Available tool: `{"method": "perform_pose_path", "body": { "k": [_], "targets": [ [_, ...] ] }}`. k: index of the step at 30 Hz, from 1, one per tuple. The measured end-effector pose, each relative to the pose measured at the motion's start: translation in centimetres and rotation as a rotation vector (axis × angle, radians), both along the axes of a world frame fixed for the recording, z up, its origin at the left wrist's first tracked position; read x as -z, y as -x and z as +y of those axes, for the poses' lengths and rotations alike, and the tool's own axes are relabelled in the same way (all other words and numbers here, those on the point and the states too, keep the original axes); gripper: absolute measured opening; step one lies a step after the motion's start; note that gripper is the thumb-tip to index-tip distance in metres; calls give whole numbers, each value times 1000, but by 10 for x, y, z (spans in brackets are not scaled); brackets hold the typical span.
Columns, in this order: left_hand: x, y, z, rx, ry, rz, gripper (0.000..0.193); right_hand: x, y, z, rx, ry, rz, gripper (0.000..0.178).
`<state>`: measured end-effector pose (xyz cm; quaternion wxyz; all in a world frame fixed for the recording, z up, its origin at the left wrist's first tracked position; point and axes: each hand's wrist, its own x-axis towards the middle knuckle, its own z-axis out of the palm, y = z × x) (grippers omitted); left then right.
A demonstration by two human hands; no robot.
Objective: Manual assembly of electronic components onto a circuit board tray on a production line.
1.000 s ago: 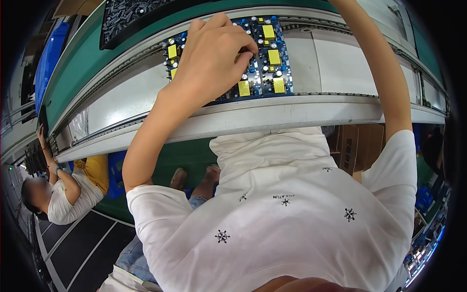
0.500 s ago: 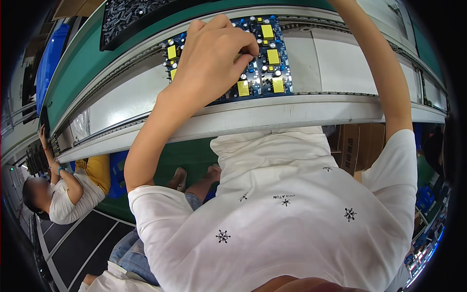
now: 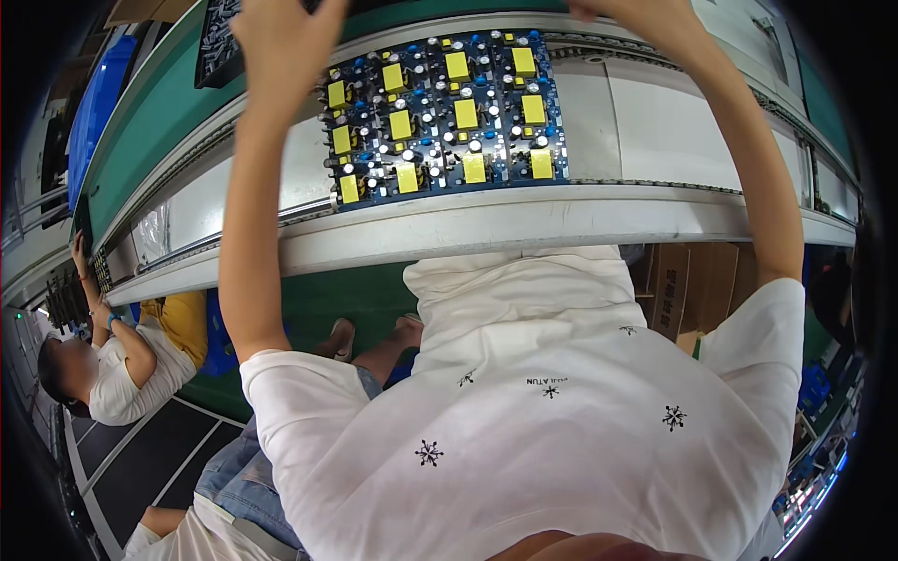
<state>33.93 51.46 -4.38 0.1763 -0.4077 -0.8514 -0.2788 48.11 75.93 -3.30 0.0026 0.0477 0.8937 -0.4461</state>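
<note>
A blue circuit board panel (image 3: 440, 117) with yellow blocks and small round parts lies on the conveyor, fully uncovered. My left hand (image 3: 285, 42) is raised beyond the panel's left end, close to a black tray (image 3: 217, 47) at the top edge; its fingertips are cut off by the frame, so what it holds is hidden. My right hand (image 3: 622, 9) reaches up past the panel's right end, and only its heel and wrist show. Neither hand touches the blue panel.
The metal conveyor rail (image 3: 524, 220) runs across in front of me, with a green belt (image 3: 159, 122) behind it. A seated co-worker (image 3: 112, 365) works at the left. A cardboard box (image 3: 673, 290) stands under the line, and a blue bin (image 3: 94, 103) sits far left.
My left hand has lifted off the blue panel and moved up and left toward the black tray. The panel, half covered before, now shows fully. My right arm stays raised.
</note>
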Motion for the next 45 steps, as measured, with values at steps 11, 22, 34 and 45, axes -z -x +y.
{"method": "perform_pose_path", "body": {
  "k": [11,22,34,45],
  "targets": [
    [12,110,-19,-40,147,-252,26,17,-65,-44,-271,388,-92,2],
    [5,72,-9,-191,-77,113,18,13,-55,-60,-231,254,-123,4],
    [-34,-76,-17,270,-61,-438,11,34,-53,-73,-405,-235,260,9],
    [-3,-99,-48,353,27,-458,11,36,-54,-75,-396,-279,297,11]
  ]
}}
